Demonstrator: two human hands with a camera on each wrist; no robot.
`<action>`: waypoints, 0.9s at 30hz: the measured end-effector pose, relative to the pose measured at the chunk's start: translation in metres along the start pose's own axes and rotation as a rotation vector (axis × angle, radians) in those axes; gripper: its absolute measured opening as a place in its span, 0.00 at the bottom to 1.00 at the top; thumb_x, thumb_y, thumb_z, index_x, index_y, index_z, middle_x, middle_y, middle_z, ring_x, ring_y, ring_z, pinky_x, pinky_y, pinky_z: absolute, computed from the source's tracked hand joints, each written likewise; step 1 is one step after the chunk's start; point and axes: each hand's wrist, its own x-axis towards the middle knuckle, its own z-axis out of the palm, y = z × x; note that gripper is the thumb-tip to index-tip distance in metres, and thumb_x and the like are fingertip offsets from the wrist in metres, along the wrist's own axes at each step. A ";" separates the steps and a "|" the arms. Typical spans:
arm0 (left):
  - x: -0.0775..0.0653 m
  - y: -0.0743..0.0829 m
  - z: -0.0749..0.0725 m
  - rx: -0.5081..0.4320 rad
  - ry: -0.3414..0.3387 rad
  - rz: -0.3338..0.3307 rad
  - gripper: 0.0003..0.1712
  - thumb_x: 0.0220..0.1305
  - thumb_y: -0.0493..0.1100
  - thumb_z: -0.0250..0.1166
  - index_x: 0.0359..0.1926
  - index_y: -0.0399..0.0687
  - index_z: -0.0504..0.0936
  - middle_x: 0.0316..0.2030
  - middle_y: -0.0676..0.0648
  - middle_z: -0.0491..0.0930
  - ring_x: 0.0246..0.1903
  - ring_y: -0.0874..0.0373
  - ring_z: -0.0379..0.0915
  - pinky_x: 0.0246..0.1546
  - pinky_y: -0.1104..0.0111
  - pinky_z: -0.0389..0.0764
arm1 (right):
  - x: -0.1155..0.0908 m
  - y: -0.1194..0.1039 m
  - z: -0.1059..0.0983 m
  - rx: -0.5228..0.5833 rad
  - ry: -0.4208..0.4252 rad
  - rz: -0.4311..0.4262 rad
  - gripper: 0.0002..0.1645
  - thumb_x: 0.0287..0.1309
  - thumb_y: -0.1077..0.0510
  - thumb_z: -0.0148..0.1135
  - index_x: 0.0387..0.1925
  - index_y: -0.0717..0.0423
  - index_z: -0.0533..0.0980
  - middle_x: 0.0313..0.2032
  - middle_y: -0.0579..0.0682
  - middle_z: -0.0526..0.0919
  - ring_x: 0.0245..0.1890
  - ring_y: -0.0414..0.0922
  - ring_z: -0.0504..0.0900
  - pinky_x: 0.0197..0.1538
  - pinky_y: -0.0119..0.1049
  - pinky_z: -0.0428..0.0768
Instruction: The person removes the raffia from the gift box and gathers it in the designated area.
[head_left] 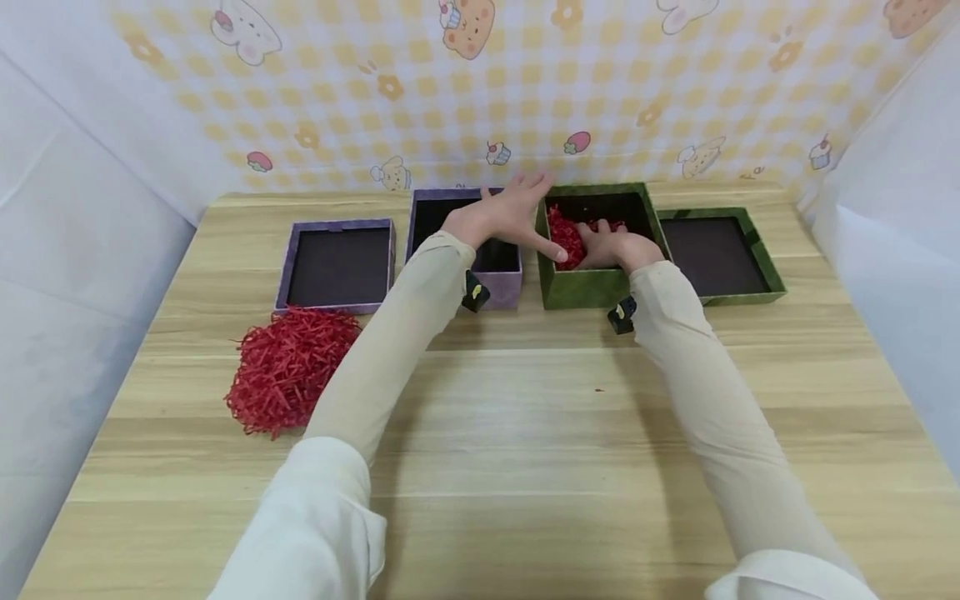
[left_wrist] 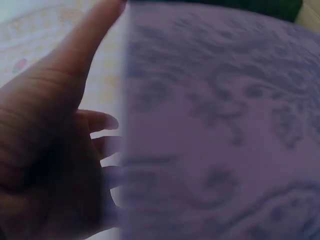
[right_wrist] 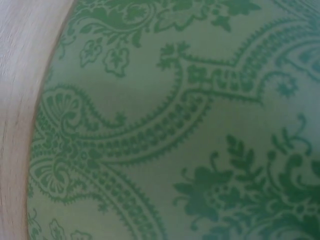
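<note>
My right hand (head_left: pixel 613 247) reaches down into the green box (head_left: pixel 585 289), its fingers on red shredded paper (head_left: pixel 567 233) lying there. Part of that paper is hidden under the hand. My left hand (head_left: pixel 510 218) is spread out above the purple box (head_left: pixel 501 287), with its thumb extended at the green box's left rim. In the left wrist view, the purple patterned box wall (left_wrist: pixel 220 120) stands beside the thumb and spread fingers. The green patterned wall (right_wrist: pixel 150 110) fills most of the right wrist view, where the hand is out of sight.
A shallow purple lid (head_left: pixel 337 267) lies left of the purple box, with a heap of red shredded paper (head_left: pixel 292 371) in front of it. The green lid (head_left: pixel 720 254) lies right of the green box. Behind the wooden table (head_left: pixel 510 433) hangs a yellow checked cloth (head_left: pixel 525 100).
</note>
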 end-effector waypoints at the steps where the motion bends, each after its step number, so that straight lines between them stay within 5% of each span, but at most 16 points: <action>1: 0.003 -0.001 0.002 0.005 -0.011 -0.002 0.69 0.45 0.77 0.59 0.71 0.60 0.23 0.71 0.54 0.22 0.67 0.55 0.11 0.58 0.39 0.23 | 0.000 0.000 0.001 0.002 0.005 -0.001 0.57 0.60 0.34 0.48 0.71 0.62 0.31 0.67 0.72 0.29 0.64 0.74 0.34 0.62 0.66 0.41; 13: 0.013 -0.012 0.025 -0.011 0.060 0.015 0.70 0.42 0.79 0.58 0.69 0.63 0.19 0.68 0.54 0.14 0.64 0.63 0.05 0.54 0.49 0.09 | 0.000 0.003 0.005 0.047 0.059 -0.014 0.55 0.61 0.41 0.53 0.71 0.62 0.33 0.67 0.72 0.30 0.63 0.76 0.32 0.61 0.67 0.43; 27: 0.010 -0.016 0.023 -0.011 0.071 0.030 0.73 0.38 0.79 0.61 0.69 0.62 0.20 0.69 0.56 0.17 0.63 0.65 0.03 0.54 0.48 0.09 | 0.008 -0.001 0.004 0.037 0.160 -0.057 0.51 0.58 0.46 0.59 0.71 0.62 0.44 0.67 0.72 0.40 0.64 0.71 0.43 0.61 0.64 0.52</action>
